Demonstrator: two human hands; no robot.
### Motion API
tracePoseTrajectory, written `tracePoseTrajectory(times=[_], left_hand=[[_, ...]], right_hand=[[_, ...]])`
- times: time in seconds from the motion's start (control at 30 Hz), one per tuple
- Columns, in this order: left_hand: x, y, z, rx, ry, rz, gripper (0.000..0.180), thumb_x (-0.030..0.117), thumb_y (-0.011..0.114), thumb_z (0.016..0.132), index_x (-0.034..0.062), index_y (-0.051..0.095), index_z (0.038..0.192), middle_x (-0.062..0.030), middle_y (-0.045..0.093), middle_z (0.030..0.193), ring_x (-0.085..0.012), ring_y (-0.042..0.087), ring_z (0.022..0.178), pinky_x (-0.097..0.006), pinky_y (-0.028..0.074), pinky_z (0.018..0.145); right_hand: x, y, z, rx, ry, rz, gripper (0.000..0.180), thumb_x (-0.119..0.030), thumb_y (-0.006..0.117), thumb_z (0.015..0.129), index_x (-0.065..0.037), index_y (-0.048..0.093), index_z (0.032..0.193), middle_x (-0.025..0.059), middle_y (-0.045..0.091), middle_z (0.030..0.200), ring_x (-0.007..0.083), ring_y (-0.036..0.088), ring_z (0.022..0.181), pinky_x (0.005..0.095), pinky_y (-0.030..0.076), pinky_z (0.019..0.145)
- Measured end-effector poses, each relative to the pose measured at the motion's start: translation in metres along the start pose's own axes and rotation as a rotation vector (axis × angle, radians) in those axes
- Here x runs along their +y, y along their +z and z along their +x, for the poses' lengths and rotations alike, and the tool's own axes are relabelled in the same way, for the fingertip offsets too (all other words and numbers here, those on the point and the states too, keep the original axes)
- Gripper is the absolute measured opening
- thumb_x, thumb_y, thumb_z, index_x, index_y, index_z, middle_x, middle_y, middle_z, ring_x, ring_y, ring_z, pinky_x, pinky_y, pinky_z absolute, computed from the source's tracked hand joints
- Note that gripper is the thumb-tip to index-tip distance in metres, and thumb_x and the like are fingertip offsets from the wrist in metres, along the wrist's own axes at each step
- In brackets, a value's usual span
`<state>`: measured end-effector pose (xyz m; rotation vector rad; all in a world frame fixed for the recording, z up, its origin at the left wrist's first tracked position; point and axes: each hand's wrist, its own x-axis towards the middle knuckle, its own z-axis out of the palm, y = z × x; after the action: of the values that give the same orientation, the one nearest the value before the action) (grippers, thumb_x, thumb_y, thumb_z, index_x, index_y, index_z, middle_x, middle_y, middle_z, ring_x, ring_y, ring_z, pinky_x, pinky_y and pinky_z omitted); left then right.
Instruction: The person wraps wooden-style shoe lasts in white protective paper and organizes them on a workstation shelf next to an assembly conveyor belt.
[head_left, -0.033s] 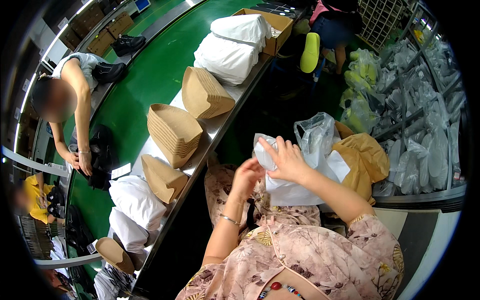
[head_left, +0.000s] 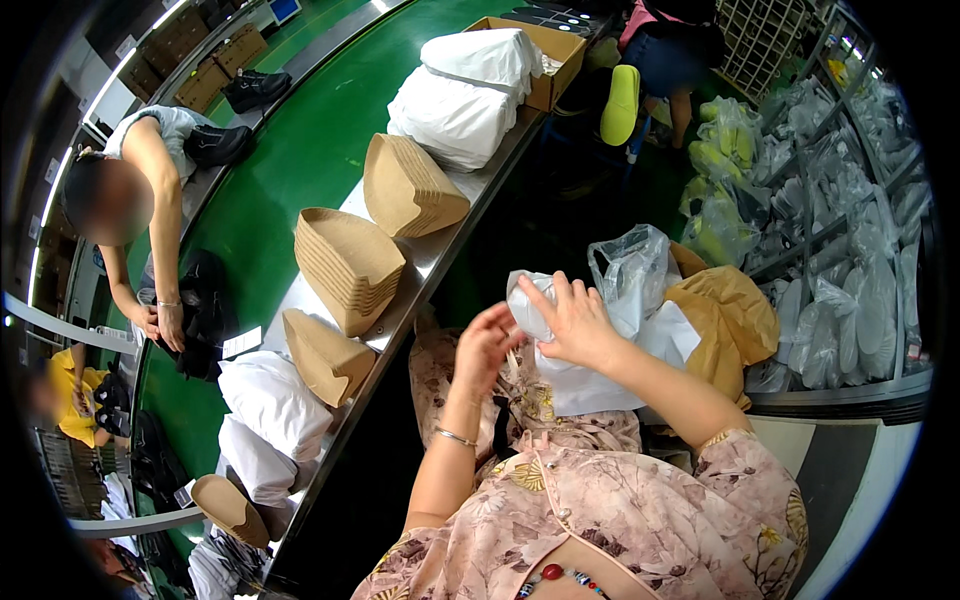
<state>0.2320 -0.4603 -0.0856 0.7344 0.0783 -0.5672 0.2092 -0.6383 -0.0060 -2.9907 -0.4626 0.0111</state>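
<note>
My right hand grips the top edge of a white plastic bag that lies on my lap. My left hand pinches the same bag's edge from the left, fingers bent, a thin bangle on its wrist. Just behind the white bag stands a crumpled clear plastic bag. To its right lies brown wrapping paper. What is inside the white bag is hidden.
Stacks of brown cardboard pieces and white sacks line the metal ledge by a green conveyor belt. A person works across the belt. A rack of wrapped pale items stands at the right. A cardboard box is farther back.
</note>
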Motion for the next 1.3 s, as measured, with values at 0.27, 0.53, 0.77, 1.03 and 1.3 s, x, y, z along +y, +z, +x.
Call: tracePoseTrajectory(times=[0.27,0.53,0.77,1.03,1.3], left_hand=[[0.019,0.046,0.011,0.199,0.359,0.440,0.016,0.016,0.056,0.091,0.0011,0.058,0.088,0.0019,0.058,0.079,-0.0049,0.050,0.071,-0.021,0.041,0.065],[0.023,0.052,0.000,0.655,0.610,0.646,0.017,0.018,0.052,0.091,0.0030,0.055,0.085,0.0010,0.052,0.069,-0.0068,0.047,0.064,-0.022,0.039,0.056],[0.007,0.093,-0.032,0.047,0.431,0.635,0.068,0.047,0.030,0.096,0.0057,0.008,0.144,-0.0145,0.023,0.145,-0.0240,0.024,0.134,-0.038,0.023,0.107],[0.019,0.066,-0.019,0.120,0.594,0.198,0.053,0.043,0.043,0.094,0.0025,0.030,0.126,-0.0096,0.039,0.126,-0.0141,0.038,0.114,-0.031,0.032,0.098],[0.039,0.054,-0.019,0.099,0.445,-0.050,0.053,0.038,0.057,0.088,0.0008,0.042,0.122,-0.0113,0.053,0.120,-0.0198,0.053,0.109,-0.035,0.042,0.094]], right_hand=[[-0.022,0.005,-0.010,0.210,-0.045,-0.242,0.102,-0.037,0.077,0.059,-0.013,0.022,0.142,0.0266,0.030,0.134,0.0380,0.043,0.105,0.0450,0.038,0.081],[0.001,-0.005,0.002,0.254,-0.026,-0.146,0.098,-0.035,0.074,0.062,-0.016,0.021,0.143,0.0269,0.030,0.134,0.0378,0.045,0.103,0.0467,0.039,0.083],[-0.024,-0.049,0.054,0.557,0.180,0.009,0.102,-0.035,0.075,0.063,-0.011,0.015,0.143,0.0261,0.028,0.132,0.0370,0.044,0.102,0.0466,0.040,0.082],[-0.062,-0.053,0.051,0.502,0.078,0.601,0.089,-0.032,0.068,0.076,-0.006,0.014,0.142,0.0254,0.036,0.129,0.0392,0.040,0.117,0.0488,0.035,0.093],[-0.020,-0.019,0.027,0.053,0.233,1.826,0.030,-0.020,0.043,0.096,0.000,0.049,0.116,0.0053,0.058,0.107,0.0111,0.053,0.098,0.0251,0.042,0.087]])
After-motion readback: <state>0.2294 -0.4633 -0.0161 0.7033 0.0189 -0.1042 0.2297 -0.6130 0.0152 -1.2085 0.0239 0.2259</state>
